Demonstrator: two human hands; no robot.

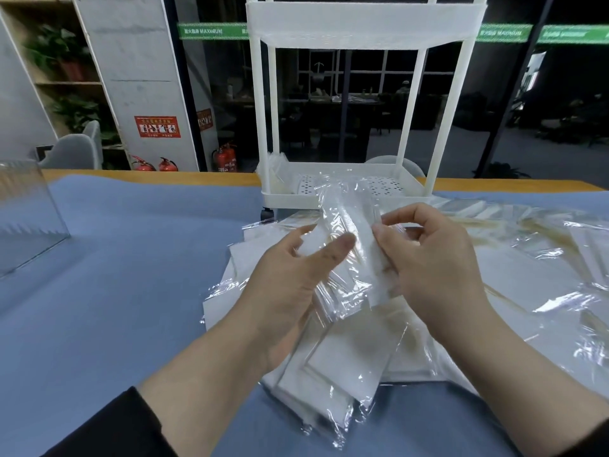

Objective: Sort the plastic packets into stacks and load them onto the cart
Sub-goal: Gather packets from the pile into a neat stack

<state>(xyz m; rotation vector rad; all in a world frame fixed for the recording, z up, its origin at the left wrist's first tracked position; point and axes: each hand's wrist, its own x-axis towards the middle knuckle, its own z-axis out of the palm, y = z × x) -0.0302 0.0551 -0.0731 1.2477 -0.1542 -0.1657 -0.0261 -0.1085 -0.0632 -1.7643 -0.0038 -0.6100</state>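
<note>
Above the bench [131,258], our left hand [290,291] and right hand [435,268] grip a small packet stack [349,245]; light, limp, slippery film, we judge, best pinched at the edges.

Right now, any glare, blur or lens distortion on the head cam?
Head view: glare streaks on the packets held by the left hand and right hand and on the loose film at right; wide-angle bending bows the table edge and cart posts; background dark, softly focused.
</note>
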